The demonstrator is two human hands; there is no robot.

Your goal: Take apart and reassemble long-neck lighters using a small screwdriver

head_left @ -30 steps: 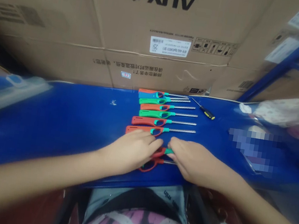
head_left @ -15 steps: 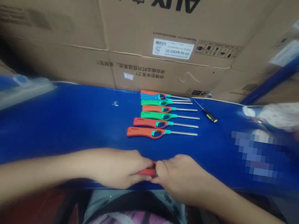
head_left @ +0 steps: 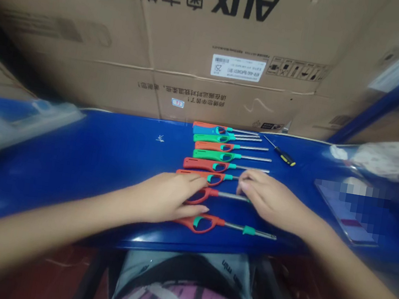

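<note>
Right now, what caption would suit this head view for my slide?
Left hand and right hand at lighters lying on a blue table, screwdriver nearby.

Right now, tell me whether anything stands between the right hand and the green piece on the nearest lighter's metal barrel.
Nothing visible does: only blue tabletop shows between the right hand and the green piece. The left hand lies farther left, covering part of the nearest lighter.
</note>
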